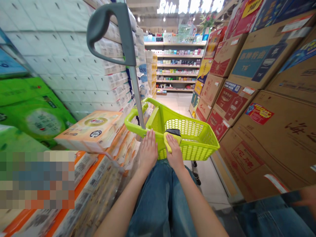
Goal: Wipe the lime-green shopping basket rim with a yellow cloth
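Note:
A lime-green plastic shopping basket (189, 125) with perforated walls stands before my knees, with a grey long-handled pull bar (132, 49) rising at its left end. My left hand (148, 146) lies on the basket's near side, close to the handle, with its fingers stretched out. In my right hand (174, 152) is a folded yellow cloth (168, 140) with a dark grey side, pressed against the near rim. The fingers lie over the cloth and hide part of it. Part of the basket's inside shows through behind the cloth.
Stacked white tissue packs (74, 59) and orange-white packs (96, 126) crowd the left. Brown cartons (278, 131) rise on the right. Shelves of small goods (177, 65) stand at the aisle's end. Another person's jeans (274, 214) show at lower right.

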Motion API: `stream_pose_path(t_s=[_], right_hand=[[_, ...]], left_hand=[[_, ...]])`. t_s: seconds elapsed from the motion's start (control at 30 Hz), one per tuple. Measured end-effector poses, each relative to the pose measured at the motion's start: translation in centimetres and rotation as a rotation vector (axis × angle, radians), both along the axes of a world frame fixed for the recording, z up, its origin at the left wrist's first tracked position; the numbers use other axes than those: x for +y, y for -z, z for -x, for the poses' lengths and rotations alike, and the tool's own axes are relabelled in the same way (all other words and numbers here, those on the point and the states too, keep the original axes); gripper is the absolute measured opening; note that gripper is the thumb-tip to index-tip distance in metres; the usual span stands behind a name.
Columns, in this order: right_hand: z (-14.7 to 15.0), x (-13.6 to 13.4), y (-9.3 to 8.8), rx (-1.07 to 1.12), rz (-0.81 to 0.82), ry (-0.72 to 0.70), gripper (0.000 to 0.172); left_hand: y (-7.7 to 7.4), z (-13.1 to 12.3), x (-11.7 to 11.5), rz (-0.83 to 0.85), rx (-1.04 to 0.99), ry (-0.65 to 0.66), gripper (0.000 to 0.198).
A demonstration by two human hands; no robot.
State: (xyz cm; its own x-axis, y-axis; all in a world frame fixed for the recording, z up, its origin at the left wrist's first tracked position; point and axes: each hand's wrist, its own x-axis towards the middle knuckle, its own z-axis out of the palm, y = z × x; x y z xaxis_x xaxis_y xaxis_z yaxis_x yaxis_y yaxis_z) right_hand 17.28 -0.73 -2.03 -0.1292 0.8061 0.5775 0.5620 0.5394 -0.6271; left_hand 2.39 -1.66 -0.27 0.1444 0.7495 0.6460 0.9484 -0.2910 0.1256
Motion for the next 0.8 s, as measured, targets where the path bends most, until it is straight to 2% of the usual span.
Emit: stream_pose_path(t_s=[0.3,0.43,0.53,0.6,0.73,0.8], right_hand=[[-6.6,-1.0,2.6,-0.049,0.027,0.158,0.058],[-7.4,-1.2,3.7,-0.024,0.016,0.254,0.055],[-5.3,-1.1,3.4,0.025,0.027,0.345,0.057],[-2.6,-0.8,2.4,0.066,0.039,0.334,0.057],[3.1,0.2,-0.9,0.085,0.037,0.053,0.056],[4.8,0.6,-2.2,0.098,0.034,-0.033,0.056]], left_hand=[[-0.2,-0.1,-0.2,0.002,-0.023,0.015,0.06],[-0.4,0.0,-0.3,0.008,-0.015,0.017,0.061],[-0.4,0.2,-0.2,0.011,0.001,0.022,0.061],[-0.4,0.3,-0.2,0.014,0.005,0.019,0.062],[-0.3,0.5,-0.3,0.022,0.013,0.024,0.063],[-0.3,0.6,-0.3,0.026,0.016,0.03,0.065]])
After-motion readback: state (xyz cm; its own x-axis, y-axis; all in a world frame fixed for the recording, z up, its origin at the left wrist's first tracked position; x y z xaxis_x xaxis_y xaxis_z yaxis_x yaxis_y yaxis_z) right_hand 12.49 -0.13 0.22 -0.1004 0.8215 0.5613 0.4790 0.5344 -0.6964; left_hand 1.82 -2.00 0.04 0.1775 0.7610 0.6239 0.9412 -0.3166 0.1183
